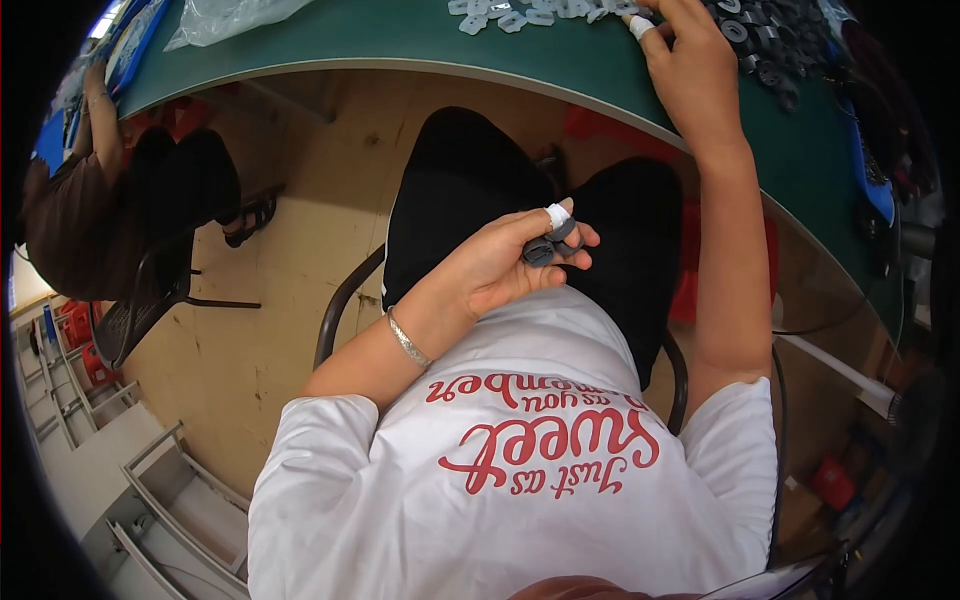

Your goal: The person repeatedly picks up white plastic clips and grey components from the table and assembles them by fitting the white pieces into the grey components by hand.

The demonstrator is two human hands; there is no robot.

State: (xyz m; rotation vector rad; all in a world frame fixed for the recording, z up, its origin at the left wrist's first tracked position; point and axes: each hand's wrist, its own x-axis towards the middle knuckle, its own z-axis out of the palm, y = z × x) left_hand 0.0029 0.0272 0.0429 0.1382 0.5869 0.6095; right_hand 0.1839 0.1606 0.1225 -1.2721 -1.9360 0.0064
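My left hand (497, 258) is over my lap, palm turned up, its fingers curled round a few dark grey ring-shaped plastic parts (539, 252). White tape wraps its thumb. My right hand (696, 78) reaches up to the table's near edge, also with a taped thumb. Its thumb and finger close together beside a spread of small translucent white plastic pieces (512, 19). What lies between those fingertips is too small to make out, and the upper frame edge cuts off part of the hand. Right of it lies a heap of dark grey ring parts (768, 42).
The green tabletop (400, 38) curves across the front, bearing a clear plastic bag (235, 20). A blue tray (872, 165) stands at its right edge. Another person (85, 220) sits on a chair at the left. Metal racks (185, 490) stand at the lower left.
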